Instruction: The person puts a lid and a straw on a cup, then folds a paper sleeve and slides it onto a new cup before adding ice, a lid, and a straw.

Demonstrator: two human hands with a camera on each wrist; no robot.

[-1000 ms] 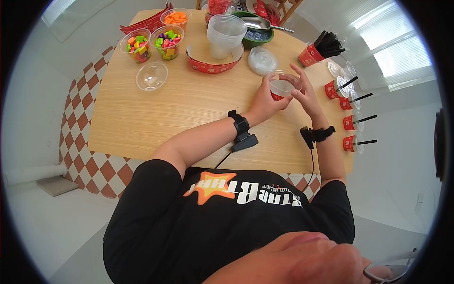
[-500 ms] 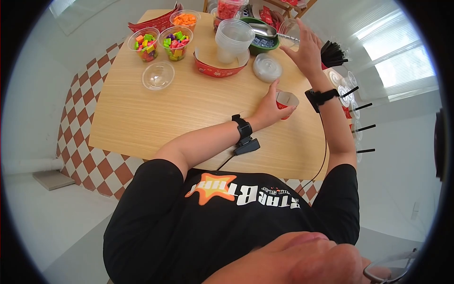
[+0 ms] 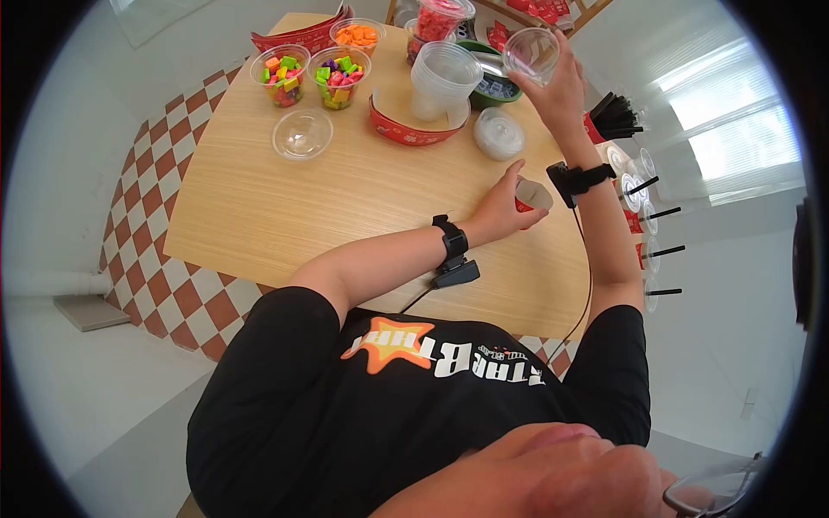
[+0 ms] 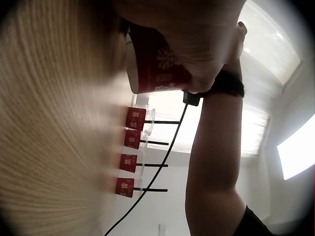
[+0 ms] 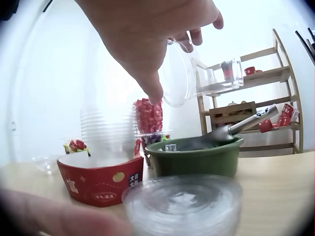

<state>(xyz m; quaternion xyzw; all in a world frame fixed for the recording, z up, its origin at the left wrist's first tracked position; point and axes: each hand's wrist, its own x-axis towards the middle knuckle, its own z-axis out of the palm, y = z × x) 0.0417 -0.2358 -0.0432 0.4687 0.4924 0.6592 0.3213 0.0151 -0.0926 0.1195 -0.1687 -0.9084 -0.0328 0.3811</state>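
Note:
My left hand (image 3: 501, 210) grips a red paper cup sleeve (image 3: 534, 195) low over the right side of the table. In the left wrist view the sleeve (image 4: 155, 64) shows a white printed pattern. Farther out, my right hand (image 3: 560, 95) holds a clear plastic cup (image 3: 531, 56) near its wide rim. That cup (image 5: 184, 78) is tilted on its side in the right wrist view and looks empty. Below and beside it stands a green bowl (image 5: 197, 164) of clear ice-like cubes, with a metal scoop (image 5: 226, 133) lying in it.
Stacked clear lids (image 3: 499, 135) lie between my hands. Nested clear cups (image 3: 445, 78) stand in a red paper tray (image 3: 414, 133). Cups of coloured cubes (image 3: 339, 79) and a dome lid (image 3: 302, 135) are at left. Black straws (image 3: 615, 116) and several red-sleeved cups (image 4: 129, 162) line the right.
The clear cup has come out of the red sleeve and moved away to the bowl in my right hand. My left hand keeps the sleeve, slightly lower on the table.

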